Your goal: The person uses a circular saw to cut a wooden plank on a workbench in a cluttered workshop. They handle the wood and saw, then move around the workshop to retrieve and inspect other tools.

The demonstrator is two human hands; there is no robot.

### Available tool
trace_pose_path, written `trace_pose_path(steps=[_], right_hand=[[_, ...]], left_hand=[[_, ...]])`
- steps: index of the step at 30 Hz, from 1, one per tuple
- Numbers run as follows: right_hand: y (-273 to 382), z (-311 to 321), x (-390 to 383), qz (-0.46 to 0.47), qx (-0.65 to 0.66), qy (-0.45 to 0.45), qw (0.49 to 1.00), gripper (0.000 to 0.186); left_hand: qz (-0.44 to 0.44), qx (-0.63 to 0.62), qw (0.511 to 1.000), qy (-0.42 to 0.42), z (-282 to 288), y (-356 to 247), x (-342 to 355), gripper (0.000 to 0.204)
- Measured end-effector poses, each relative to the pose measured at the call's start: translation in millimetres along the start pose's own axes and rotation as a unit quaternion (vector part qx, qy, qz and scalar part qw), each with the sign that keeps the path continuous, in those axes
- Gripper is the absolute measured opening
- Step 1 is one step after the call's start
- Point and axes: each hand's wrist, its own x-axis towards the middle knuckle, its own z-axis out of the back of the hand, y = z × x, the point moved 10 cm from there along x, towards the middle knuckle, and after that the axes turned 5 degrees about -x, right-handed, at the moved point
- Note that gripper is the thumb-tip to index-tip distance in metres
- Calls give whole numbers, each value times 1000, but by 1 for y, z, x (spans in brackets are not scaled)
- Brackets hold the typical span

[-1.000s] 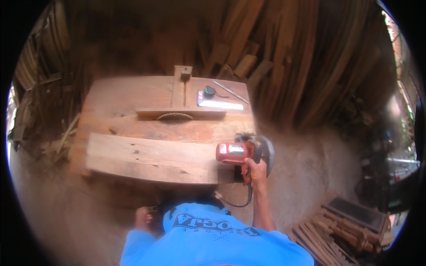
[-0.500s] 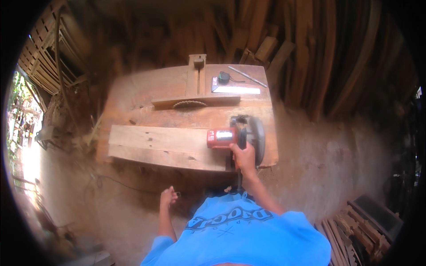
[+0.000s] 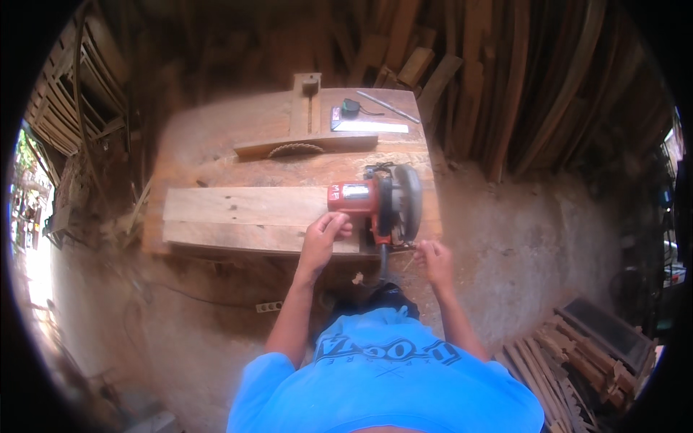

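A red and black circular saw (image 3: 355, 196) rests at the right end of a pale wooden plank (image 3: 245, 209) on the workbench (image 3: 191, 159). Just below the saw's red motor housing, my left hand (image 3: 325, 239) is over the plank's near edge with its fingers curled closed. Whatever it may hold is hidden. My right hand (image 3: 435, 263) is pinched closed beside the saw's near end, by the bench's front right. A thin pale line shows near its fingertips, too faint to name. The saw's dark cord (image 3: 384, 261) drops from its handle past the bench edge.
A toothed saw blade (image 3: 297, 149) pokes through the bench in front of a wooden fence (image 3: 354, 143). Behind lie a square (image 3: 372, 126), a tape measure (image 3: 350, 107) and a pencil-like rod (image 3: 388, 106). A power strip (image 3: 269, 307) is low down; lumber (image 3: 516, 86) leans behind.
My right hand has let go of the saw's handle and moved right and nearer. My left hand has risen from below the bench to the plank beside the saw. The view has shifted slightly.
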Motion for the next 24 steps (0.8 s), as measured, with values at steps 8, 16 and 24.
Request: trace_pose_path(steps=[8, 16, 24], right_hand=[[-71, -25, 16, -127, 185, 138, 965, 48], [-60, -56, 25, -159, 300, 411, 846, 47], [-63, -88, 9, -200, 398, 549, 707, 46]], left_hand=[[39, 60, 997, -36, -66, 12, 32, 48], [62, 67, 984, -156, -101, 40, 52, 38], [69, 160, 950, -258, -93, 32, 49, 30]])
